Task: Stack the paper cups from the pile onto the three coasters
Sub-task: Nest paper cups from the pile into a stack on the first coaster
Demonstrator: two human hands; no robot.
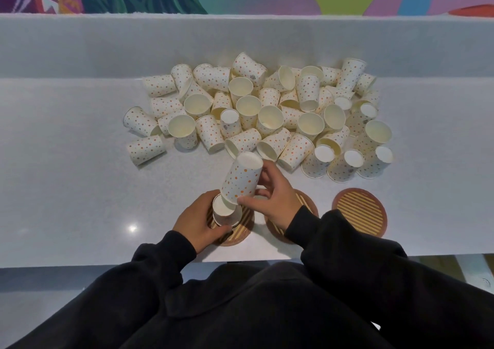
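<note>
Where the white counter (66, 161) runs w/ a raised ledge behind it, we see a big pile of dotted paper cups (256, 113) spread across the middle, most on their sides, a few standing upside down at the near right edge. Nearer us sit three round striped coasters: the right coaster (359, 211) is bare, the middle coaster (307, 201) is mostly hidden under the right wrist, the left coaster (240, 225) shows beneath a cup. Both black sleeves (347, 241) reach in from the bottom. Our left hand (196, 221) is wrapped around the base cup (226, 213), which stands upside down on the left coaster. Our right hand (272, 200) pinches the upper cup (242, 179) by its rim, thumb in front, fingers behind; that cup is inverted, tilted, its mouth just over the base cup's top, approx. touching it, left of the right palm.
</note>
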